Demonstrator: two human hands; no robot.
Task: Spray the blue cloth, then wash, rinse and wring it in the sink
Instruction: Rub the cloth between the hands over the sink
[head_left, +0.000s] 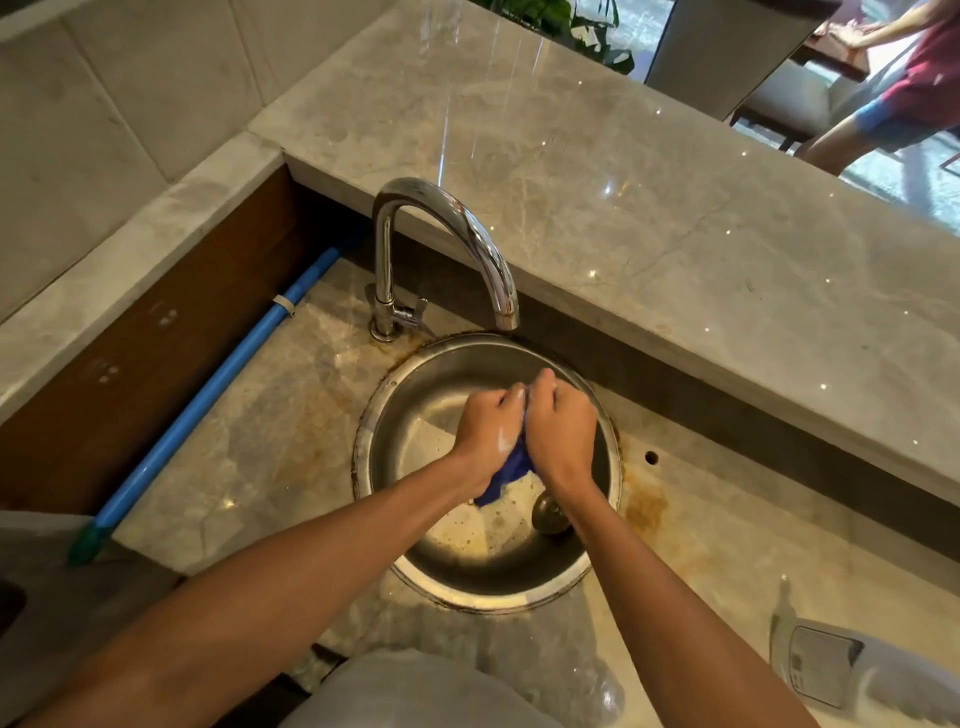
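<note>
Over the round steel sink (395, 431) both of my fists are pressed together around the blue cloth (506, 475). My left hand (491, 428) and my right hand (561, 428) are each closed on it, knuckles up. Only a bunched tail of the cloth shows, hanging between my wrists. White suds cling to my left hand. Foamy water lies on the sink bottom beside the drain plug (549, 514). The chrome tap (441, 249) arches above the sink's far rim; no water stream is visible from its spout.
A white spray bottle (831, 665) lies on the counter at the lower right. A blue pipe (218, 384) runs along the left wall. A raised marble ledge (649, 197) stands behind the sink. A person stands at the far upper right.
</note>
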